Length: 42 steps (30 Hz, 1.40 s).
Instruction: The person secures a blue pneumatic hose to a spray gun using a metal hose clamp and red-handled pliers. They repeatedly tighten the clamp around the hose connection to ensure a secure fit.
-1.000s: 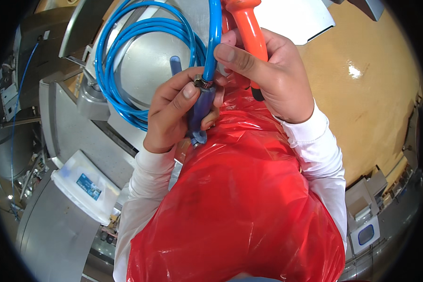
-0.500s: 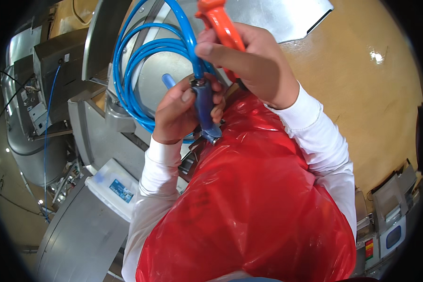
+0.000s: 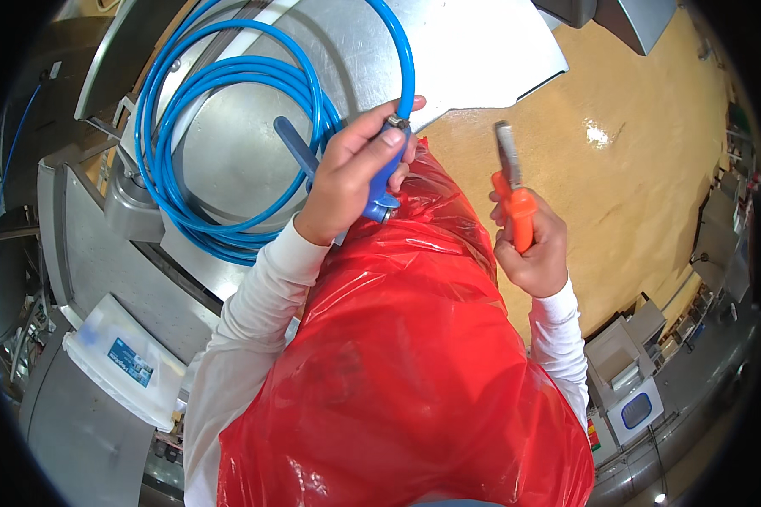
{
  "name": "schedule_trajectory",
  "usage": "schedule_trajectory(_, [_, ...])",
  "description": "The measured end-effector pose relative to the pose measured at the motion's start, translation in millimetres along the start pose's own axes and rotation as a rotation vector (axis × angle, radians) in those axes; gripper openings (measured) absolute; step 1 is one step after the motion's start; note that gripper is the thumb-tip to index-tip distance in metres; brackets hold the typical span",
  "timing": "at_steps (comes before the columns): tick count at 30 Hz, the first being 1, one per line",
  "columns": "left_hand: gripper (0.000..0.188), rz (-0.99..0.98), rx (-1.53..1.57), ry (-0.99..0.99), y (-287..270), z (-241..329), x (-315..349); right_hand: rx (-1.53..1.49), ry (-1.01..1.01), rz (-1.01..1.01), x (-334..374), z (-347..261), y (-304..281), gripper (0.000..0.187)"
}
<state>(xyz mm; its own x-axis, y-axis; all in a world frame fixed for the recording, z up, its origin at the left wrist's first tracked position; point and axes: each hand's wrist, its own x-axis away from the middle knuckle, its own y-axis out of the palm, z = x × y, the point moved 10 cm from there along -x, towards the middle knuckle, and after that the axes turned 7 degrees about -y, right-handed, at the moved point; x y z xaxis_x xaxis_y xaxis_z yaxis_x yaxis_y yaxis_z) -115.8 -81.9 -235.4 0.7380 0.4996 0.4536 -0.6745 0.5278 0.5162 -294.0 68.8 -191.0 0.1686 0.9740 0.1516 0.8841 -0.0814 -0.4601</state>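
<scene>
My left hand [image 3: 355, 165] is closed round a blue hose spray gun [image 3: 382, 182], tilted in front of my red plastic apron [image 3: 397, 338]. A metal clamp [image 3: 397, 123] joins its upper end to a blue hose [image 3: 407, 63]. Behind the hand a flat blue bar [image 3: 292, 145] sticks out; whether it belongs to the gun is hidden. Out to the right, apart from the hose, my right hand [image 3: 537, 249] grips orange-handled pliers [image 3: 522, 215]. Their metal head points up, and it looks edge-on.
Coiled blue hose lies over a round steel surface [image 3: 228, 135] on the left. A pale plastic container [image 3: 118, 367] with a blue label stands lower left. A steel sheet [image 3: 482, 51] ends above the tan floor [image 3: 634, 203]. Equipment [image 3: 634, 406] lines the lower right.
My right hand has moved away from the hose end, down and to the right, with the pliers. The left hand still holds the spray gun, and the view has shifted.
</scene>
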Motion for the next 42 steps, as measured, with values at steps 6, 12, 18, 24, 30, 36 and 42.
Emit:
schedule_trajectory(6, [0.045,-0.102,0.077,-0.018,-7,-4,5,0.192,-0.13,-0.082,-14,-40,10,0.041])
schedule_trajectory(12, [0.039,0.075,-0.467,0.183,6,27,36,0.684,-0.281,-0.017,-14,-82,4,0.041])
schedule_trajectory(18, [0.038,0.323,-0.237,0.155,-17,16,26,1.045,-0.324,0.005,-20,-106,0,0.039])
schedule_trajectory(24, [0.052,0.179,0.255,-0.037,-28,-10,0,1.241,-0.349,-0.029,-47,-111,10,0.025])
schedule_trajectory(30, [0.042,0.13,0.223,-0.108,-21,-19,-3,1.335,-0.404,-0.057,-54,-119,16,0.023])
schedule_trajectory(36, [0.044,0.122,0.197,-0.104,-16,-18,-3,1.386,-0.429,-0.073,-52,-123,16,0.022])
schedule_trajectory(42, [0.045,0.226,0.083,0.015,-12,-13,-3,1.517,-0.48,-0.174,-55,-146,20,0.023])
